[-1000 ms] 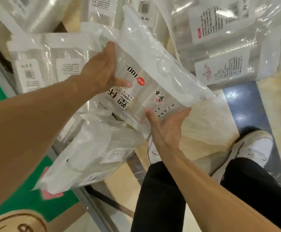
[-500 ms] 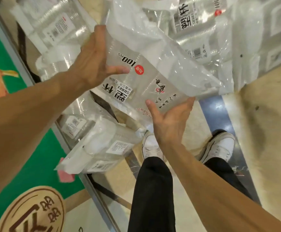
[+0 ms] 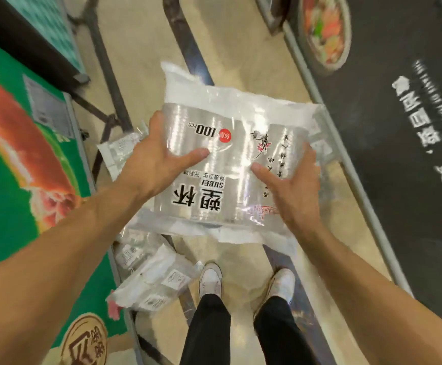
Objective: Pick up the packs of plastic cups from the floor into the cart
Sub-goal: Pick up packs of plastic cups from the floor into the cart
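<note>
Clear plastic pack of cups (image 3: 241,114), white-edged, printed with black characters and a red dot. Beige floor (image 3: 243,262) carries a green-and-orange food graphic (image 3: 4,180) and a black panel (image 3: 399,180) lettered in white. White shoes (image 3: 210,281), black trousers (image 3: 209,330).

pack of cups (image 3: 230,164): "塑杯" | "SUBEI" | "100 PCS", printed upside down

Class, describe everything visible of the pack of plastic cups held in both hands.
The pack of plastic cups is a clear glossy bag of stacked transparent cups, printed with black characters, "100", a red dot and a flower. It is held roughly flat above the floor, left hand gripping its left side, right hand its right, thumbs on top.
</note>
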`<action>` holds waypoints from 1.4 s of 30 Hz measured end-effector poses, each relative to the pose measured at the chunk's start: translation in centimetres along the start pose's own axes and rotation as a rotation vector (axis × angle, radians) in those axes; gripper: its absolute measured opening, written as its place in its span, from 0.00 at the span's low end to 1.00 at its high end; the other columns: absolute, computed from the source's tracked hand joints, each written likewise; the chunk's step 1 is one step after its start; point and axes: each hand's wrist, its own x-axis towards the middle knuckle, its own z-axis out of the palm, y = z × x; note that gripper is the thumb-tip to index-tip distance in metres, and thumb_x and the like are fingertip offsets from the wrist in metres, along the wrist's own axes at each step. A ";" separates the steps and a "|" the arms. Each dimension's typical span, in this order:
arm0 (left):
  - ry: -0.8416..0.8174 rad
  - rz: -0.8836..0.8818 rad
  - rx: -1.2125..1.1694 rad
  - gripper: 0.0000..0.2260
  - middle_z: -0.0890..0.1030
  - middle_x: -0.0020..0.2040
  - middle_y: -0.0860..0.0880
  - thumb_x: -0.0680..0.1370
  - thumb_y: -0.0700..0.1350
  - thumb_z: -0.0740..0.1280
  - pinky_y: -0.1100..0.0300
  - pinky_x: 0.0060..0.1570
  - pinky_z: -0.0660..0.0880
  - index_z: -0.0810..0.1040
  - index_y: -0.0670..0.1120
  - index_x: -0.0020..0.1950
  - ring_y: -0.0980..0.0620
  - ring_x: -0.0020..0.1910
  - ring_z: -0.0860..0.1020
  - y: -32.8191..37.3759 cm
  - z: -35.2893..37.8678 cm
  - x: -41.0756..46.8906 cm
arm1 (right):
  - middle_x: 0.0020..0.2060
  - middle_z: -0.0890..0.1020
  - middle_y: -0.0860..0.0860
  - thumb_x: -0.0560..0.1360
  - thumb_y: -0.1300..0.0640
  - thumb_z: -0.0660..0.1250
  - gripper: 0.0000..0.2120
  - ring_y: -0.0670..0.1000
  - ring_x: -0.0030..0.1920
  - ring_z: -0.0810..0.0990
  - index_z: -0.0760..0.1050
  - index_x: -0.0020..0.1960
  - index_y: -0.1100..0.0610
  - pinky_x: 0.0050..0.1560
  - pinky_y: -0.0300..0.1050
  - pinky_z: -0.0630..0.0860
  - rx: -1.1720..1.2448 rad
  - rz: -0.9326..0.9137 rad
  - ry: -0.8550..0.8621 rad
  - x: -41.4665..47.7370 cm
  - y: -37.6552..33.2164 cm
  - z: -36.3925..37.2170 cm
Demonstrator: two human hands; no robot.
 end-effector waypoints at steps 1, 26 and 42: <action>0.009 -0.008 -0.016 0.41 0.74 0.59 0.65 0.76 0.61 0.77 0.58 0.60 0.68 0.58 0.56 0.82 0.53 0.59 0.76 2.6 -1.1 -0.8 | 0.76 0.71 0.51 0.68 0.35 0.83 0.55 0.48 0.72 0.72 0.57 0.85 0.48 0.68 0.48 0.70 -0.002 -0.020 -0.008 -0.1 -2.0 -2.2; -0.367 0.339 -0.117 0.21 0.90 0.51 0.49 0.73 0.54 0.83 0.42 0.57 0.84 0.85 0.49 0.62 0.46 0.47 0.90 46.7 -16.7 -17.0 | 0.57 0.86 0.44 0.65 0.34 0.84 0.40 0.49 0.56 0.86 0.76 0.70 0.47 0.54 0.46 0.81 0.092 -0.032 0.160 -19.2 -32.7 -41.1; -1.023 0.898 0.114 0.31 0.80 0.64 0.48 0.74 0.62 0.80 0.53 0.53 0.73 0.73 0.47 0.67 0.46 0.55 0.78 63.1 -0.3 -44.6 | 0.67 0.75 0.44 0.64 0.31 0.83 0.48 0.48 0.63 0.76 0.66 0.73 0.52 0.65 0.47 0.74 0.413 0.233 0.941 -55.5 -18.0 -53.4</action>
